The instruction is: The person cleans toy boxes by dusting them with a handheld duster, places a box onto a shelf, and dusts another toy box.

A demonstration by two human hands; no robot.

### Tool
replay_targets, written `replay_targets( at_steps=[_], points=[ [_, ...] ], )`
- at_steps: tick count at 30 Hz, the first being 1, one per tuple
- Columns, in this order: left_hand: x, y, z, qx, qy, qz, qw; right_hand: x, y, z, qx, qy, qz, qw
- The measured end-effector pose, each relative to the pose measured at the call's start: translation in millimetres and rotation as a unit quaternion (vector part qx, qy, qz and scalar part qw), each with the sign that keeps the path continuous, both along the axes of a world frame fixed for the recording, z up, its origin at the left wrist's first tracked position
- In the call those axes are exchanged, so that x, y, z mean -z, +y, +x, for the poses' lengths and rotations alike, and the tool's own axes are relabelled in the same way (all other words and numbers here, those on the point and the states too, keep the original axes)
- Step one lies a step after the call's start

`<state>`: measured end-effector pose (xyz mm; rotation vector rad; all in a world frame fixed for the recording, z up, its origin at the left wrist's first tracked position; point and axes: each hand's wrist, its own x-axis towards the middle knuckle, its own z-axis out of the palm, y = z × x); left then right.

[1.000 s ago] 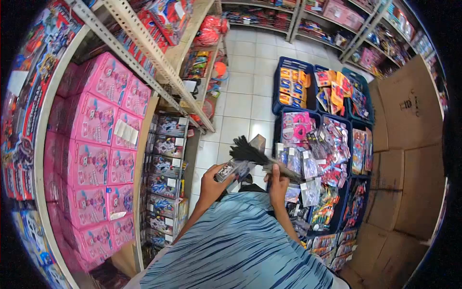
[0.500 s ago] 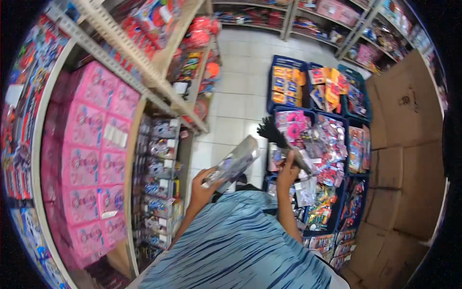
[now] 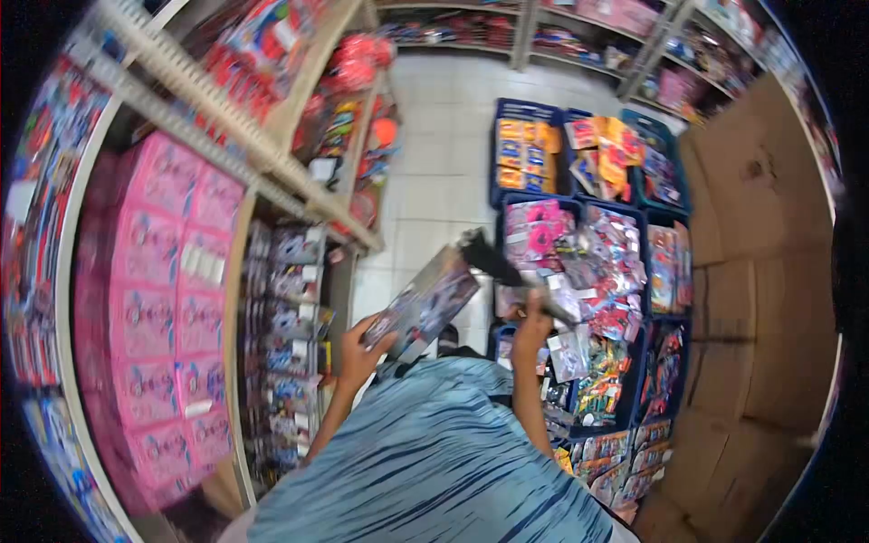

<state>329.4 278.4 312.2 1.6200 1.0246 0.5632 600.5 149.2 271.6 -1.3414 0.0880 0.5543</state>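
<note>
My left hand (image 3: pixel 362 351) is closed round the lower end of a flat boxed toy (image 3: pixel 424 303), which slants up to the right in front of my shirt. In my right hand (image 3: pixel 532 333) is the handle of a black duster (image 3: pixel 489 258). Its dark bristles point up and left, close to the upper right corner of the box. The duster and my right hand are blurred by motion.
Blue crates (image 3: pixel 525 195) of packaged toys stand on the tiled floor (image 3: pixel 424 199) at the right, beside large cardboard boxes (image 3: pixel 760 208). Shelves with pink boxes (image 3: pixel 149 321) and stacked toy boxes (image 3: pixel 291 348) line the left. More shelving (image 3: pixel 525 41) crosses the far end.
The box in my left hand has turned, and its broad printed face now shows. The duster has come nearer to the box. The whole view has shifted slightly.
</note>
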Motion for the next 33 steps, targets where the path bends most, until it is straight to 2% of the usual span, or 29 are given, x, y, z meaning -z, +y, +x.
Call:
replay_targets(
  at_steps=[1, 2, 3, 5, 6, 8, 9, 12, 15, 17, 19, 20, 21, 23, 26, 29, 30, 32, 33],
  points=[
    [-6, 0, 4, 0.004, 0.011, 0.023, 1.000, 5, 0, 4, 0.013, 0.041, -0.009, 0.999],
    [3, 0, 1, -0.003, 0.007, 0.019, 1.000, 19, -9, 10, -0.001, 0.031, -0.024, 0.999],
    [-1, -1, 4, -0.012, -0.041, -0.036, 0.998, 32, -10, 13, -0.015, 0.017, -0.035, 0.999],
    [1, 0, 5, -0.022, -0.052, -0.039, 0.998, -2, 0, 3, -0.040, -0.105, -0.099, 0.989],
    [-1, 0, 1, -0.014, -0.048, -0.044, 0.998, 23, -10, 10, -0.077, -0.126, -0.108, 0.983],
    [-3, -1, -1, -0.017, -0.056, -0.058, 0.997, 20, -6, 10, -0.086, -0.131, -0.059, 0.986],
    [-4, -3, -2, -0.030, -0.064, -0.067, 0.995, 2, 0, 4, -0.086, -0.132, -0.038, 0.987],
    [-4, -12, -9, -0.078, -0.069, -0.079, 0.991, -21, 15, -1, -0.096, -0.060, 0.043, 0.993],
    [2, -19, -21, -0.120, -0.062, -0.067, 0.989, 4, 20, 6, -0.144, -0.053, 0.033, 0.988],
    [4, -26, -26, -0.147, -0.070, -0.052, 0.985, 20, 24, 7, -0.203, -0.067, -0.043, 0.976],
    [-5, -30, -31, -0.166, -0.060, -0.038, 0.984, 23, 30, 5, -0.272, -0.194, -0.087, 0.939],
    [-3, -32, -34, -0.175, -0.067, -0.031, 0.982, 26, 35, 1, -0.270, -0.145, -0.036, 0.951],
    [-2, -34, -37, -0.186, -0.073, -0.024, 0.979, 28, 35, -2, -0.282, -0.117, -0.079, 0.949],
    [-4, -39, -41, -0.214, -0.080, -0.046, 0.972, -5, 48, -10, -0.306, -0.107, -0.053, 0.945],
    [-5, -42, -43, -0.239, -0.069, -0.040, 0.968, 2, 68, -19, -0.252, -0.020, 0.012, 0.967],
    [10, -43, -44, -0.243, -0.065, -0.025, 0.968, 7, 74, -18, -0.359, -0.236, -0.038, 0.902],
    [15, -43, -44, -0.242, -0.068, -0.027, 0.967, -1, 72, -20, -0.400, -0.259, -0.070, 0.876],
    [12, -40, -42, -0.250, -0.075, 0.002, 0.965, -18, 68, -33, -0.414, -0.216, -0.034, 0.883],
    [13, -38, -42, -0.264, -0.061, -0.034, 0.962, -25, 65, -39, -0.421, -0.193, -0.016, 0.886]
  ],
)
